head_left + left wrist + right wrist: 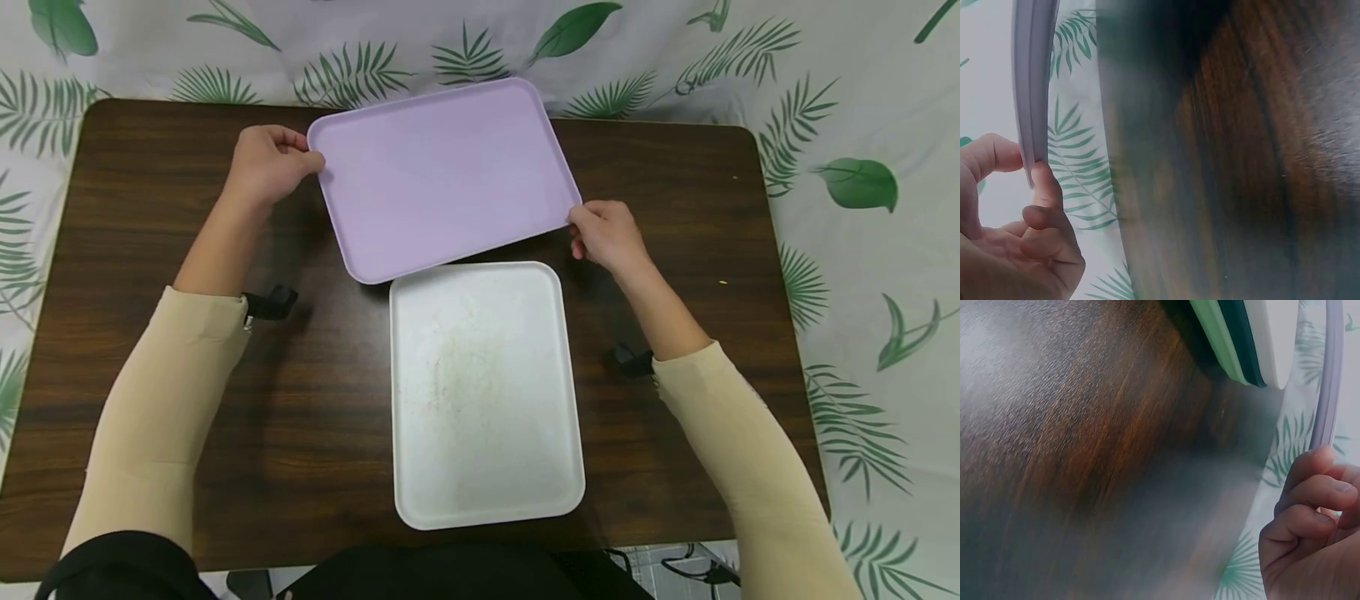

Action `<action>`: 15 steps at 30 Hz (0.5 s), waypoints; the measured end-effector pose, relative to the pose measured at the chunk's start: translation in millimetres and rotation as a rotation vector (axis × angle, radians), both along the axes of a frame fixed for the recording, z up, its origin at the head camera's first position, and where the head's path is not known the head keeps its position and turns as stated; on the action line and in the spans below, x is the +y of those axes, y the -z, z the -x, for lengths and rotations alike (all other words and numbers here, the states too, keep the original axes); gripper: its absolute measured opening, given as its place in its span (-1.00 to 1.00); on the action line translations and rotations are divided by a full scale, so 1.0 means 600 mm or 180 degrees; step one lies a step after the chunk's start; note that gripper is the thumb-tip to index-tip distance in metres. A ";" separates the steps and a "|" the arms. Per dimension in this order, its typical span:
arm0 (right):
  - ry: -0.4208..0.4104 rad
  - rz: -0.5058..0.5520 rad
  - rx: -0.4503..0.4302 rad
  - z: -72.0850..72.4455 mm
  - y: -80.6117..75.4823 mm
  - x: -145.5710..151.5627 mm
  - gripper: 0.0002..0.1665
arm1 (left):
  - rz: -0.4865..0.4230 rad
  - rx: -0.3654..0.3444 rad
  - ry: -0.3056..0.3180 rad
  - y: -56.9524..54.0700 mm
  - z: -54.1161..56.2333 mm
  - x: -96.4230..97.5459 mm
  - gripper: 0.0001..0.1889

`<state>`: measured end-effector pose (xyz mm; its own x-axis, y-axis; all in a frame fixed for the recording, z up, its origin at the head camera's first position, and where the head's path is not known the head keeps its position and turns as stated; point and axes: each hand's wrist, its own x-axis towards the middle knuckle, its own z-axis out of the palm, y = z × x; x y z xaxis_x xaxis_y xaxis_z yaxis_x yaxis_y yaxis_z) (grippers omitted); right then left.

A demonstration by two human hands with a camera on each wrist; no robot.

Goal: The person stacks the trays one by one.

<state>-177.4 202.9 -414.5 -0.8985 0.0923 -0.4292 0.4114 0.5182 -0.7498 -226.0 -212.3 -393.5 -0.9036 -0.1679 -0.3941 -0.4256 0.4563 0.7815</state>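
Note:
A light purple tray (450,171) is held by both hands, tilted a little in the head view. My left hand (270,162) pinches its left end near the far corner, thumb on top. At the near right corner, my right hand (606,235) grips the rim between thumb and fingers. Seen edge-on in the left wrist view, the purple tray (1034,87) is raised off the table. A white tray (483,400) with faint brownish marks lies nearer the body. The right wrist view shows this white tray (1275,344) topping a stack, over a dark green tray (1241,337) and a light green tray (1217,337).
The brown wood-grain table (315,417) lies under everything. A white cloth with green leaf prints (862,250) hangs along the far and right sides. Tiny pale specks dot the table's right part. Cables (693,571) show below the near edge.

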 end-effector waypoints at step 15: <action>-0.0448 -0.0293 0.0107 -0.017 -0.018 0.012 -0.62 | 0.0702 0.0033 0.0555 -0.022 -0.073 -0.009 -0.73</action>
